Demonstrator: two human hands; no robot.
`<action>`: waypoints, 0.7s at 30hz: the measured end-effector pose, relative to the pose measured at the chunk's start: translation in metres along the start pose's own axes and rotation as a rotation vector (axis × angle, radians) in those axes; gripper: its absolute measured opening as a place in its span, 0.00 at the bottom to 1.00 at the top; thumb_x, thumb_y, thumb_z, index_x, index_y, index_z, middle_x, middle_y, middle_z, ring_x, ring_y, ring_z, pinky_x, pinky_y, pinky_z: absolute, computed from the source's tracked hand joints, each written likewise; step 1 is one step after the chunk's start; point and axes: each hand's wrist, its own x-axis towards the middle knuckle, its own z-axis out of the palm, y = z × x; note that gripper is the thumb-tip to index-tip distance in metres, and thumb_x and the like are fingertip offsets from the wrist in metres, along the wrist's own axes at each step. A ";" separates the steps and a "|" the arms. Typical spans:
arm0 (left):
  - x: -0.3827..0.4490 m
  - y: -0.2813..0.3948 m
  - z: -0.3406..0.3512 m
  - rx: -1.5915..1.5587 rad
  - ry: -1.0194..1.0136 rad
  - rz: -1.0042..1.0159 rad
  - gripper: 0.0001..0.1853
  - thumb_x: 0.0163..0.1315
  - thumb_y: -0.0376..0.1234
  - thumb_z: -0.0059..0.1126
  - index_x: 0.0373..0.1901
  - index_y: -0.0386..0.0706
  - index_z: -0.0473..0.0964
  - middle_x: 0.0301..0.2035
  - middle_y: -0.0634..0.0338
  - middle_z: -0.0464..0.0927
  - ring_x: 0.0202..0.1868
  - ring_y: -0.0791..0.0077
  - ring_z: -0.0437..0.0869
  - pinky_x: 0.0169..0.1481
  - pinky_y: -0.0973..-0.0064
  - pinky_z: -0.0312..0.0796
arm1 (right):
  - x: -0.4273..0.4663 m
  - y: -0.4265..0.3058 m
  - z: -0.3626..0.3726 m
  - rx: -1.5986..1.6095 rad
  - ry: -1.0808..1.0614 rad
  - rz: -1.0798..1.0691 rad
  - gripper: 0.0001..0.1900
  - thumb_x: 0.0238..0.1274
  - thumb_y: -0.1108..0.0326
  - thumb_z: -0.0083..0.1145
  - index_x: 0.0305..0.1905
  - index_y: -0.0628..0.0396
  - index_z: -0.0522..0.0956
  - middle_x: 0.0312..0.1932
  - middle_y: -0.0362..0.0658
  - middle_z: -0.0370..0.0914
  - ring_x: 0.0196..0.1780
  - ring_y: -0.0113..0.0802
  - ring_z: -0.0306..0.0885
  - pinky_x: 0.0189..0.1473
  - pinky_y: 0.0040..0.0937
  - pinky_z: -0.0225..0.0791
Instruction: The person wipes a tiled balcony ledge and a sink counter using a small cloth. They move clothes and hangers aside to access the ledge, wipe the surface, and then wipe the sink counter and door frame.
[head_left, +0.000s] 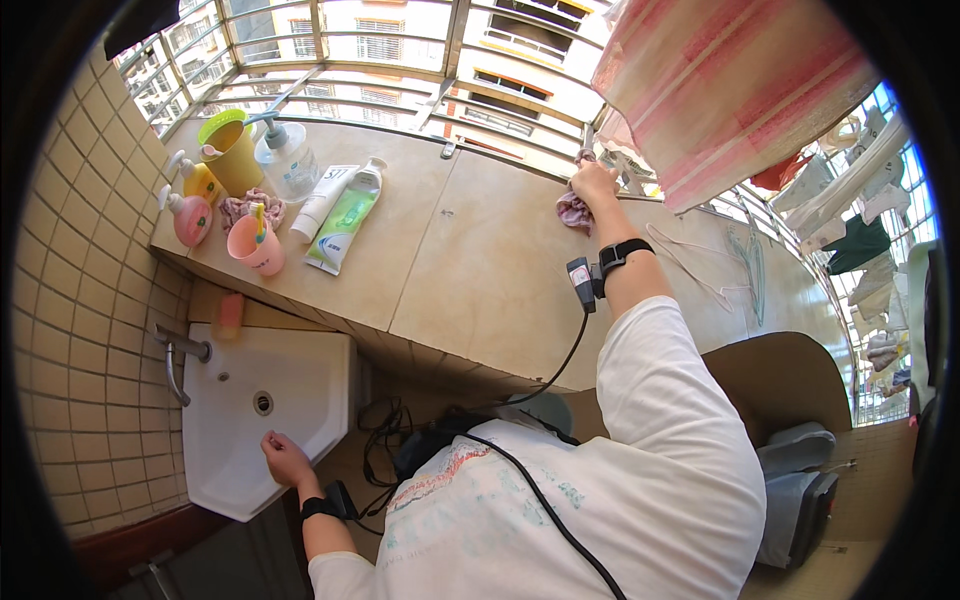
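Observation:
My right hand (595, 184) grips a crumpled pinkish-purple cloth (574, 212). It reaches to the far edge of the tiled ledge, where the cloth is against an upright of the metal window grille (454, 37). Part of the cloth shows above the fingers and part hangs below them. Over the near rim of the white corner washbasin (232, 420) is my left hand (287, 459), its fingers curled in with nothing visible in them. A black strapped device sits on each forearm, with cables running to my body.
Along the ledge (480, 285) stand pump bottles (192, 219), a yellow-green cup (234, 161), a pink toothbrush cup (256, 247) and a green-white tube (346, 217). Clothes hangers (750, 262) lie at right. A pink-striped cloth (720, 90) hangs above. A tap (180, 349) juts over the basin.

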 end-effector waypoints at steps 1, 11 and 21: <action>0.000 -0.001 0.000 0.003 -0.010 -0.008 0.12 0.63 0.43 0.49 0.42 0.51 0.76 0.33 0.58 0.83 0.35 0.57 0.84 0.36 0.61 0.73 | -0.001 0.002 0.000 -0.008 -0.005 -0.029 0.21 0.58 0.60 0.50 0.57 0.51 0.76 0.62 0.46 0.68 0.67 0.50 0.58 0.65 0.47 0.57; 0.001 -0.001 -0.001 0.026 -0.035 -0.002 0.12 0.63 0.44 0.48 0.42 0.53 0.77 0.32 0.60 0.84 0.35 0.57 0.84 0.35 0.60 0.73 | -0.048 0.028 0.007 -0.091 0.164 -0.303 0.18 0.60 0.64 0.43 0.50 0.51 0.81 0.53 0.48 0.75 0.59 0.49 0.66 0.60 0.42 0.62; 0.001 0.004 -0.004 0.016 -0.071 0.011 0.13 0.64 0.44 0.47 0.43 0.51 0.76 0.34 0.58 0.84 0.37 0.56 0.84 0.37 0.61 0.73 | -0.131 -0.025 0.017 0.097 0.172 -0.441 0.21 0.60 0.54 0.52 0.54 0.52 0.78 0.58 0.48 0.70 0.58 0.53 0.60 0.60 0.47 0.58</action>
